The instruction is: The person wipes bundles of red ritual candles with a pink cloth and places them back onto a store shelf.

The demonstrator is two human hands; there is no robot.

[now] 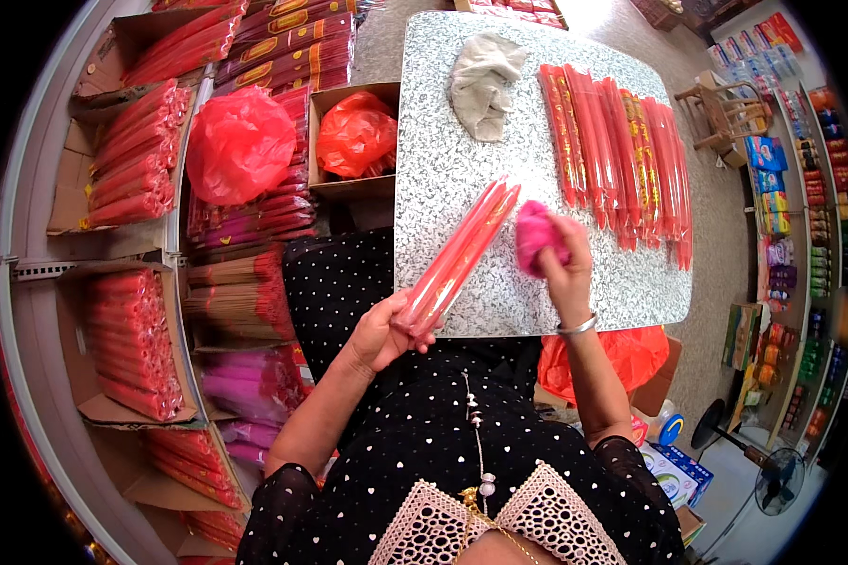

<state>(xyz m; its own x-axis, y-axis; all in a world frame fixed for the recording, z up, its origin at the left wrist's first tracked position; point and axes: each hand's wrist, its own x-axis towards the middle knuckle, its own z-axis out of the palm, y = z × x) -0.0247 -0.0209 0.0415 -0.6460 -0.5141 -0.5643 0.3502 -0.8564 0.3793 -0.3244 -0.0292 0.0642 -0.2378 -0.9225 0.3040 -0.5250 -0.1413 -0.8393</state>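
My left hand (389, 332) grips the near end of a clear-wrapped pack of red candles (459, 258), which slants up and to the right above the near left part of the speckled table (466, 176). In my right hand (567, 265) is a bunched pink cloth (535, 236), slightly blurred, just right of the pack's far end and apart from it. More wrapped red candles (615, 155), some with gold lettering, lie side by side along the table's right half. A crumpled beige cloth (486, 85) rests near the far edge.
On the left, shelves carry cardboard boxes of red wrapped packs (138, 346) and bundles of incense sticks (240, 293). Red plastic bags (240, 145) sit beside the table, another (611, 360) under its near right corner. At right stand a wooden chair (728, 113), stocked shelves (770, 212) and a fan (779, 480).
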